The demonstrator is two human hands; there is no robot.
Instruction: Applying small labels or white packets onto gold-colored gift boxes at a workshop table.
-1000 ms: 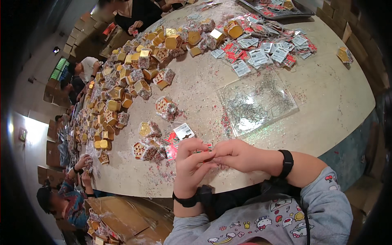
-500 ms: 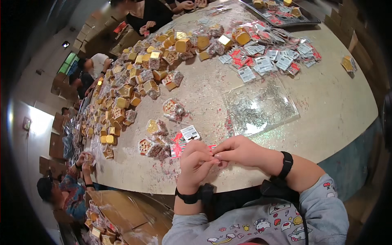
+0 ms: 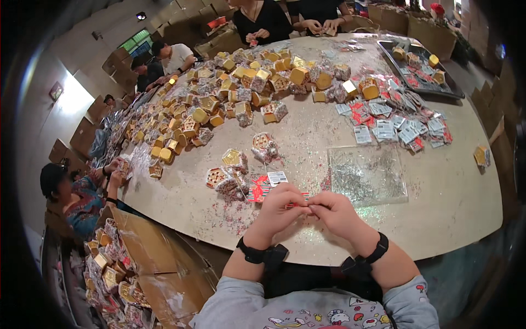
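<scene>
My left hand (image 3: 279, 213) and my right hand (image 3: 338, 214) meet fingertip to fingertip just above the near part of the table. Both are closed in a pinch. Whatever sits between the fingertips is too small to make out. Partly behind the left hand lie a red tag with striped edges (image 3: 256, 191) and a grey-white printed card (image 3: 277, 177). Just beyond them stand several glittery house-shaped ornaments, among them one with a dotted front (image 3: 217, 177) and one set farther back (image 3: 264, 145). Thin silver wire pieces (image 3: 366, 174) lie on a clear plastic sheet (image 3: 404, 198) beyond the right hand.
A large heap of gold-based ornaments (image 3: 200, 115) covers the table's far left. Tags and cards (image 3: 386, 129) pile up at the right, before a black tray (image 3: 459, 94). A cardboard box (image 3: 156, 247) of ornaments stands at lower left. Other people work around the table.
The view has swung, so the table sits lower and more level. My hands stay together in a pinch, with the right forearm now more upright.
</scene>
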